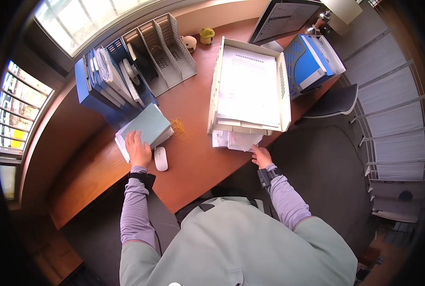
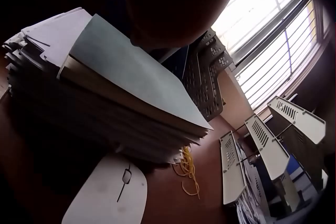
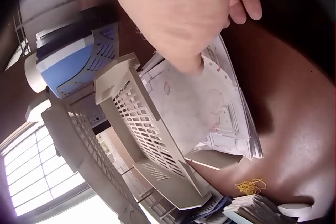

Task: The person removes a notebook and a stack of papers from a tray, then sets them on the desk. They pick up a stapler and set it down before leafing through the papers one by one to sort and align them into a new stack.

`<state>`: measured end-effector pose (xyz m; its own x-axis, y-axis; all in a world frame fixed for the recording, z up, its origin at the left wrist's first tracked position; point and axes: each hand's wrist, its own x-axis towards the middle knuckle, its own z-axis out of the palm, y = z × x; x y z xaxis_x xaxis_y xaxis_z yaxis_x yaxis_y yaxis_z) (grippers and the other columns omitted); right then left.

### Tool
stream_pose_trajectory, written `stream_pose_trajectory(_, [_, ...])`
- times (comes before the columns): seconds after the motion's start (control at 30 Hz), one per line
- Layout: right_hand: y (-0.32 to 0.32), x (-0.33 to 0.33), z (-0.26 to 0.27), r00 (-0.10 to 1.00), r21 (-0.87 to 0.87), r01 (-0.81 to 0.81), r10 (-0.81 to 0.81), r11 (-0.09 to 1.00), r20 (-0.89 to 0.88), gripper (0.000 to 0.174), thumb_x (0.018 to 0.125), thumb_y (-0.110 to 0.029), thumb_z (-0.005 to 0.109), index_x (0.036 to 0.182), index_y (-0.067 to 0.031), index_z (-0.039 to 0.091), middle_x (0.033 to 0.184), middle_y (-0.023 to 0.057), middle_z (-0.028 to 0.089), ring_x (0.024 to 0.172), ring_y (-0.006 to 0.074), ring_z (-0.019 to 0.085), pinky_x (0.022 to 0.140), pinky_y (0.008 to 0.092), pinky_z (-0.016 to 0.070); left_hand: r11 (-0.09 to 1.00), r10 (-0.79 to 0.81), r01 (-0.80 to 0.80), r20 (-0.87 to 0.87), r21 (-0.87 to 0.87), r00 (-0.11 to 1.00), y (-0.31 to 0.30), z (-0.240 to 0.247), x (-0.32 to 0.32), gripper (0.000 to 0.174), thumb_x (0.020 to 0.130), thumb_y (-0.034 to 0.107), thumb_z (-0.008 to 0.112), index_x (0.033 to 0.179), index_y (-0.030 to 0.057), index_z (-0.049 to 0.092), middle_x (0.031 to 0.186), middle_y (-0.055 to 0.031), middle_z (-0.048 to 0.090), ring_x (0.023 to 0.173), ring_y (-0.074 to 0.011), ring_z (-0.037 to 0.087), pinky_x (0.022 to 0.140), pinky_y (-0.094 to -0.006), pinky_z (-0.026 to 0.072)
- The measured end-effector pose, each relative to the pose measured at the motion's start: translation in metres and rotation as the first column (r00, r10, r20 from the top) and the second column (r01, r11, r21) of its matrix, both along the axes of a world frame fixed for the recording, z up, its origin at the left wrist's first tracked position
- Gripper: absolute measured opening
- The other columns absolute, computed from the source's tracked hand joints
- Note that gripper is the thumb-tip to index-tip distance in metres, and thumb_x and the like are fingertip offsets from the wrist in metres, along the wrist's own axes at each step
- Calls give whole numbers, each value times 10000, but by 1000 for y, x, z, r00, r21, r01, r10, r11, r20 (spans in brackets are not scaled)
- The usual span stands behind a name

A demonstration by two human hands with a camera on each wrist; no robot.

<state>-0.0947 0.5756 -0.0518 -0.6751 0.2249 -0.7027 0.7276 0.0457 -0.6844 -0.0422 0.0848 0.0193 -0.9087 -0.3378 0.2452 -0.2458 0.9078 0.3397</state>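
The left hand (image 1: 139, 151) rests with fingers spread on a stack of papers topped by a grey-green booklet (image 1: 151, 125). In the left wrist view the booklet (image 2: 131, 71) lies on the thick stack, beside a white mouse (image 2: 113, 192). My right hand (image 1: 262, 157) is at the front edge of papers (image 1: 243, 141) jutting from under the upper level of a beige letter tray (image 1: 285, 90). In the right wrist view the right hand (image 3: 181, 19) has its thumb on the top of these papers (image 3: 184, 108); its other fingers are partly hidden.
Yellow string (image 1: 178, 128) and the mouse (image 1: 161, 158) lie between stack and tray. Behind stand blue file holders (image 1: 82, 83), a grey divider rack (image 1: 174, 59) and two small figures. A monitor (image 1: 284, 19) and another blue file holder (image 1: 296, 59) are at the right; a chair (image 1: 334, 101) stands beyond the desk edge.
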Motion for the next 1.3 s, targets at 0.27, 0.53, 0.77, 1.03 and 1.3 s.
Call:
stream_pose_trajectory(0.27, [-14,-20,-17,961,-325,269,-229,907,156,442,859,-387,727,1179,-119,582,1033,58,642,877,200,605,709,341,504,719,-355,222,73,659,932,170,-7,0,491,854,134,678,1287,-12,497,1187,-173,539,1026,-280,586,895,-365,498])
stream_pose_trajectory(0.53, [-9,-21,-12,955,-547,284,-285,787,84,300,891,-220,698,1157,-138,585,1067,35,654,899,193,610,708,348,492,494,-179,-277,408,824,895,219,-77,-43,621,891,297,680,1343,-63,454,1285,-236,561,1176,-304,569,970,-371,475])
stream_pose_trajectory(0.77, [-11,-14,1,976,-506,187,-216,842,3,268,883,-210,709,1112,-147,585,994,-2,630,822,144,567,633,290,455,796,3,-125,202,592,979,244,-82,-44,542,864,295,693,1275,-16,528,1197,-218,567,1074,-305,580,941,-379,470])
stream_pose_trajectory(1.03, [-10,-1,11,976,-583,195,-212,789,39,298,888,-193,693,1154,-154,563,1065,0,625,894,163,575,675,318,448,625,17,-196,239,755,971,250,-94,-53,578,842,388,692,1227,-27,576,1190,-234,578,1103,-330,575,962,-401,458])
stream_pose_trajectory(1.3, [-1,-1,-8,998,-487,34,-53,872,-25,388,894,-147,661,1257,-93,536,1212,60,619,1071,202,615,855,386,499,387,64,-391,399,835,915,247,-105,-71,635,852,448,673,1162,-100,594,1109,-217,631,1097,-307,596,957,-380,463])
